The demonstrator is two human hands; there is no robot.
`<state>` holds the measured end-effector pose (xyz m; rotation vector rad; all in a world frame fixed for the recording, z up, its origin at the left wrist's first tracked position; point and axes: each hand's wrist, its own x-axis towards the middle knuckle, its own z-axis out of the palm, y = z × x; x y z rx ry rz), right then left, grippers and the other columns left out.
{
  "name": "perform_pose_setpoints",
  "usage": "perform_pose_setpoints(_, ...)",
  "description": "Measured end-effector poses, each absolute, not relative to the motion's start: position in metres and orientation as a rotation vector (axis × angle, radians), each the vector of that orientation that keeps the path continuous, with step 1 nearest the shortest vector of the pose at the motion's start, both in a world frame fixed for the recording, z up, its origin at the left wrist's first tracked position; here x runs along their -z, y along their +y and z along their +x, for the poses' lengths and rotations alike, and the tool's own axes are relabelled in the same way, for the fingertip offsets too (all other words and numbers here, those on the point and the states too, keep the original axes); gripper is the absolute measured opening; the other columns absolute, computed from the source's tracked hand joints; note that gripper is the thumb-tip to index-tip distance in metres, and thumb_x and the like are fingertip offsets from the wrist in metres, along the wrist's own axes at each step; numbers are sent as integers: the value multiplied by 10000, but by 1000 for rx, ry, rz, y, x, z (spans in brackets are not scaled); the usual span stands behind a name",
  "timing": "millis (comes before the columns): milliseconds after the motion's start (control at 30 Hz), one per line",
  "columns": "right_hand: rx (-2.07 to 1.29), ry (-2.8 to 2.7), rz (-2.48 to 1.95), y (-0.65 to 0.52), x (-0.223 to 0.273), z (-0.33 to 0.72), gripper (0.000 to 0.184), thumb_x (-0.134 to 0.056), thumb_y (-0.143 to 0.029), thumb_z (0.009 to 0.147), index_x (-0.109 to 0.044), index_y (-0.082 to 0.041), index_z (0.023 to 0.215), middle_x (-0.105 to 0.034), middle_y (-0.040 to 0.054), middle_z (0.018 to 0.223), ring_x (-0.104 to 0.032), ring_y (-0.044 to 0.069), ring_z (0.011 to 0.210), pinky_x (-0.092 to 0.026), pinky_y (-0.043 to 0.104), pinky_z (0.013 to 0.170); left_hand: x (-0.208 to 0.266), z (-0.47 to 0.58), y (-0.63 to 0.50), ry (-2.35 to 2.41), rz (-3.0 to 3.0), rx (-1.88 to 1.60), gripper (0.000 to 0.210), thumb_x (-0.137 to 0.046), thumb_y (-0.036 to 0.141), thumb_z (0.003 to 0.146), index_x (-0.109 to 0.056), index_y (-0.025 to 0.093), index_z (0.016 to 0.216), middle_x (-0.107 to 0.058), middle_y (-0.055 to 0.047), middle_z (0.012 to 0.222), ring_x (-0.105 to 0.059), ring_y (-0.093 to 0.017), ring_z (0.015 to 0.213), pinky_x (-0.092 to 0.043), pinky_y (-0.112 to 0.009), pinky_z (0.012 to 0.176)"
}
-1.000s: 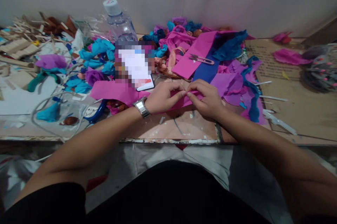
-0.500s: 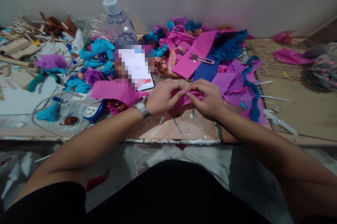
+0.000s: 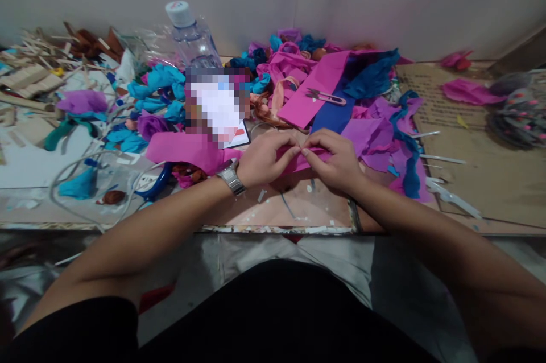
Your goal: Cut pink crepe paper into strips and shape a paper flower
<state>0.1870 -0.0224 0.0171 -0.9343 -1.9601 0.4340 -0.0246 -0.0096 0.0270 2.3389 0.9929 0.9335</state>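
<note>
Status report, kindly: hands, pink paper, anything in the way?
Left hand and right hand both pinching pink paper. Paper partly hidden by them. Snips lying beyond, apart from both hands.

Paper exposure and background altered.
Less pink paper is exposed below the left hand than one second earlier; blurred pale shapes below the surface are displaced.

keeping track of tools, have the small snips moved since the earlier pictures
No; the snips lie at the same spot relative to the brown cardboard.
</note>
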Motion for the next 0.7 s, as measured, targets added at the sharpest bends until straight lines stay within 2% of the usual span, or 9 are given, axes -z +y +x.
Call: perform_pose_setpoints(700,-514,-1889,-985,-25,-19,184,75,-686,-248,947,-689,-219,878,-722,46,878,-684,217,841,-534,362,757,-23,-26,-6,1018,2642,-910,286,-489,382,1071,-679,179,1004,-742,-96,979,-662,-245,951,-449,-415,874)
